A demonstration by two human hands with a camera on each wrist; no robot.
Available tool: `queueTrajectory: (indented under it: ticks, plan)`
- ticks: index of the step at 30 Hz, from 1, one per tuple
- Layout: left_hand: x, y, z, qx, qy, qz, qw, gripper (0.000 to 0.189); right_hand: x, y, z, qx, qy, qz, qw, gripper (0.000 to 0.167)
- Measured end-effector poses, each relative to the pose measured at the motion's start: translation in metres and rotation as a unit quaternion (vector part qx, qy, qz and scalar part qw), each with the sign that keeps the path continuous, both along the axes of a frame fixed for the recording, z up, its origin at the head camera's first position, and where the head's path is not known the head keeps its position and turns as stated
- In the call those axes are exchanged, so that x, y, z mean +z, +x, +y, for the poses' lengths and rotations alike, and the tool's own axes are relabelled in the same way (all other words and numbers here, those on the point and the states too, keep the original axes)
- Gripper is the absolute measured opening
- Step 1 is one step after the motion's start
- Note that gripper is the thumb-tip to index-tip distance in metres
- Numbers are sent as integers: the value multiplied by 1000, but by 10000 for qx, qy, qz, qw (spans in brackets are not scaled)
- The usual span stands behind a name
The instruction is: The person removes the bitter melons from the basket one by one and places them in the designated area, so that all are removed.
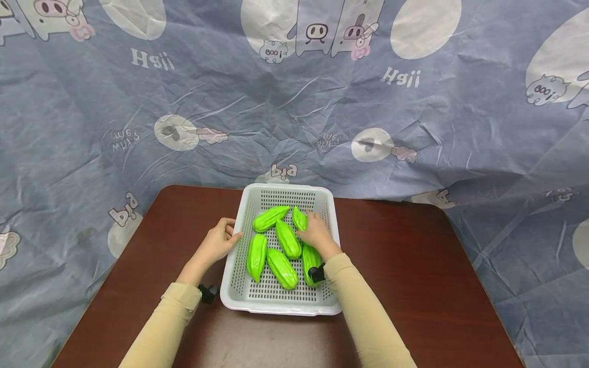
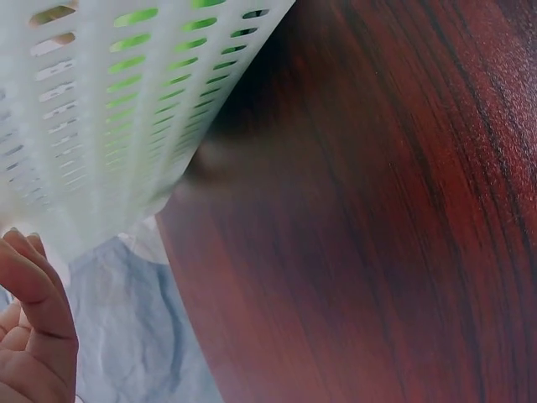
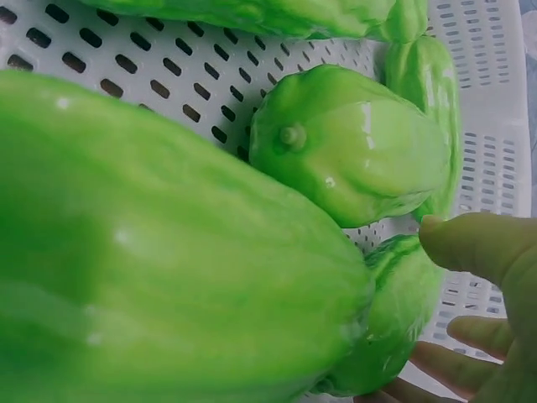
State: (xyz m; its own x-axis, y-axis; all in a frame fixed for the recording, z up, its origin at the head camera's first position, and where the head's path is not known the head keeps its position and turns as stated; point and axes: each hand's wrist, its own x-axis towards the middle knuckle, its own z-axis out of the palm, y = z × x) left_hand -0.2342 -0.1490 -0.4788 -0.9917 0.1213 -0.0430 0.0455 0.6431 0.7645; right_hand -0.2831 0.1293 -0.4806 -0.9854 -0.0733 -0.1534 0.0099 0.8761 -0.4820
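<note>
A pale plastic basket [image 1: 280,306] with slotted walls holds several glossy, ridged bitter melons [image 1: 287,239]. At its left rim, my left hand [image 1: 220,240] grips the edge, thumb over the rim and curled fingers outside the wall. Inside the basket, my right hand [image 1: 317,232] reaches over the far-right bitter melon [image 1: 299,219]. In the right wrist view its thumb and spread, fairly straight fingers [image 3: 453,365] straddle that bitter melon [image 3: 403,311]. Another bitter melon [image 1: 310,260] lies beneath the right wrist, looming large in the right wrist view.
The basket stands on a dark red-brown wooden table [image 1: 395,271], near its far edge. Behind the table hangs a wrinkled blue-grey cloth [image 1: 276,112] with cartoon prints. Small black wrist cameras [image 1: 209,294] sit at both cuffs, the right one over a melon.
</note>
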Motion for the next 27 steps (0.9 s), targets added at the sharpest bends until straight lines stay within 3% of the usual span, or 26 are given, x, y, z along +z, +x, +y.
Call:
queueTrajectory:
  ticks: [20,27]
  plan:
    - [-1,0,0,-120,17,35,9999,49,-5,0,0,-83,77,-152,9998,71]
    - [-1,-1,0,-102,9,78,9999,49,-6,-2,0,-148,-23,21,9999,71]
